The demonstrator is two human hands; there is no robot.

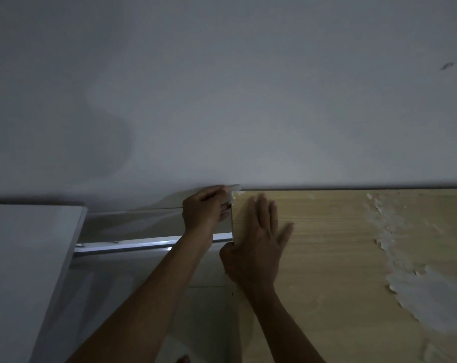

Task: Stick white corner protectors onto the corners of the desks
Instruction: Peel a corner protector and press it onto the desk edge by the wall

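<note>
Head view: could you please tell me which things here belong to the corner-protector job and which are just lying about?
In the job:
- white corner protector, at the desk's far left corner
- wooden desk
- left hand, gripping the protector
- right hand, flat on the desk

Just there:
- white desk at left
- metal rail
- wall
- white peeling patches on the wooden desk

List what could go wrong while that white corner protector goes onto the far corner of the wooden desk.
1. The left hand pinches the corner protector at the desk corner hard against the wall; the cramped spot may seat it crooked.
2. The veneer is peeling, so adhesive might bond poorly.
3. Dim light could hide misalignment.
</note>
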